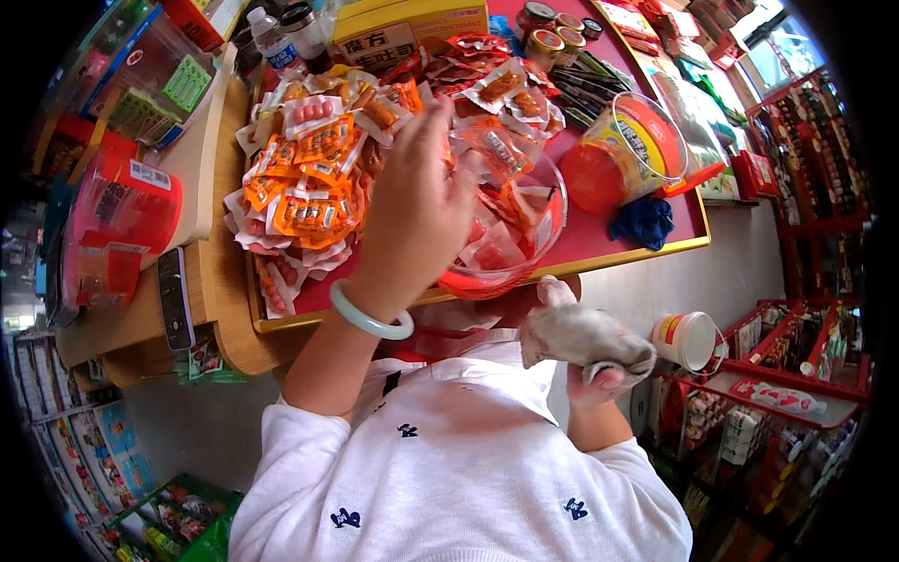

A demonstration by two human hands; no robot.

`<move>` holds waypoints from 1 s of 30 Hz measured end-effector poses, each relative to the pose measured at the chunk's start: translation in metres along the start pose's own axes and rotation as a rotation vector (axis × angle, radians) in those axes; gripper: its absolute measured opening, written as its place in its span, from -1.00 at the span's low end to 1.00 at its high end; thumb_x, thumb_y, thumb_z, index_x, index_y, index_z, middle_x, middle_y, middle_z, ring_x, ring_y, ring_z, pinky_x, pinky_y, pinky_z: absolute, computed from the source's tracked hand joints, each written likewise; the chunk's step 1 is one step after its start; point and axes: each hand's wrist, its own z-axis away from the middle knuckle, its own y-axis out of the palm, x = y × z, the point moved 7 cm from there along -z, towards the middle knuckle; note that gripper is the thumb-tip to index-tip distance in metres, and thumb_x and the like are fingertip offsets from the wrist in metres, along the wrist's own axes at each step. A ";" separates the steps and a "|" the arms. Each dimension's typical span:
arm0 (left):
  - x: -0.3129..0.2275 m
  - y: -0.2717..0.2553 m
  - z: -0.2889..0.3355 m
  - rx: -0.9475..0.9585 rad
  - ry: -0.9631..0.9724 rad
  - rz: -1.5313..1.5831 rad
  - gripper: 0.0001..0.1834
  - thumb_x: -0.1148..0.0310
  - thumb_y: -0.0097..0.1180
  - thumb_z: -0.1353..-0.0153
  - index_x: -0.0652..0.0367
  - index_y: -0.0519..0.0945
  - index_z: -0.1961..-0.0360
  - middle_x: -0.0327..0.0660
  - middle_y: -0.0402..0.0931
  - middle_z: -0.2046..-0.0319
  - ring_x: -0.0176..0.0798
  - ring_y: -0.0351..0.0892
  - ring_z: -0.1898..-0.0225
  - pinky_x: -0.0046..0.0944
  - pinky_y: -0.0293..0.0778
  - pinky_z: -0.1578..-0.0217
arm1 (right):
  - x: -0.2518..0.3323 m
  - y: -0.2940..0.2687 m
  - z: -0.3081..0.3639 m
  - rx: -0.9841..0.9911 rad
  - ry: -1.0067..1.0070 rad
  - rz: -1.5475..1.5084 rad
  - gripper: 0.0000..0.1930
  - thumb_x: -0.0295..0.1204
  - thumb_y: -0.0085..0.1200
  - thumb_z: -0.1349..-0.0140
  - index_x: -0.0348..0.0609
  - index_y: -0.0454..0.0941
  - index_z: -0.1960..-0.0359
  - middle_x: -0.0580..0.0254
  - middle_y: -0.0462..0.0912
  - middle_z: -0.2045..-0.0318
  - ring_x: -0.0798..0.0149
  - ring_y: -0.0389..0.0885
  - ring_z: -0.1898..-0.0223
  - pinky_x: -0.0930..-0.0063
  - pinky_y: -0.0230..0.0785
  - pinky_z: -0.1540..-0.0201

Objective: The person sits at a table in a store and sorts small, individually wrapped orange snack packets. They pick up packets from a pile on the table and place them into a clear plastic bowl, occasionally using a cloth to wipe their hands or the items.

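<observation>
My left hand (426, 201), with a pale bangle on its wrist, is raised over the table between a heap of snack packets and a clear plastic tub. Its fingers are stretched out and the thumb stands apart. An orange-red packet (498, 150) shows just beyond the thumb, over the tub's far side. Several small packets lie inside the tub (559, 225). Orange packets (314, 211) are piled left of my hand. Before the table's front edge is my right hand (592, 345), covered by greyish-white cloth that looks like a glove; its fingers are hardly visible.
A red-and-yellow bucket (618, 155) with a handle and a dark blue crumpled cloth (642, 223) are right of the tub. A yellow box (407, 33) stands at the back beside a water bottle (272, 39). Jars (543, 47) stand back right. A phone (175, 298) lies left.
</observation>
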 end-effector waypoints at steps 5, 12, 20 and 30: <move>0.084 -0.041 0.021 0.110 -0.270 -0.293 -0.56 0.23 -0.02 -0.34 0.27 0.40 -0.14 0.04 0.34 -0.15 0.03 0.34 -0.19 -0.13 0.26 -0.18 | -0.026 -0.003 0.012 0.025 0.183 -0.279 -0.25 0.14 -0.02 -0.23 -0.25 0.19 -0.20 0.05 0.45 -0.04 0.17 0.47 -0.03 0.20 0.31 -0.07; 0.130 -0.065 0.102 0.263 -0.212 -0.600 -0.50 0.27 0.08 -0.23 0.18 0.40 -0.19 0.00 0.25 -0.26 0.03 0.25 -0.25 -0.04 0.09 -0.28 | -0.020 -0.014 0.018 -0.188 -0.077 0.011 -0.32 0.08 -0.15 -0.30 -0.23 0.14 -0.23 0.01 0.24 -0.24 0.10 0.33 -0.21 0.13 0.20 -0.23; 0.112 -0.067 0.103 0.337 -0.114 -0.629 -0.50 0.27 0.11 -0.19 0.05 0.45 -0.19 -0.15 0.40 -0.18 -0.07 0.32 -0.23 -0.02 0.10 -0.28 | -0.012 0.004 0.019 -0.030 -0.019 -0.666 -0.46 -0.24 -0.19 -0.32 -0.04 0.07 -0.32 0.10 0.21 -0.28 0.07 0.20 -0.30 0.06 0.01 -0.34; 0.047 -0.101 0.077 -0.389 -0.278 0.193 -0.70 0.52 -0.16 -0.38 0.42 0.50 -0.04 -0.09 0.63 0.31 -0.32 0.63 0.32 -0.33 0.54 0.22 | -0.006 0.037 0.005 0.183 -0.141 -0.152 -0.43 -0.14 -0.18 -0.33 -0.16 0.13 -0.30 -0.05 0.19 -0.28 -0.06 0.18 -0.29 0.03 0.00 -0.32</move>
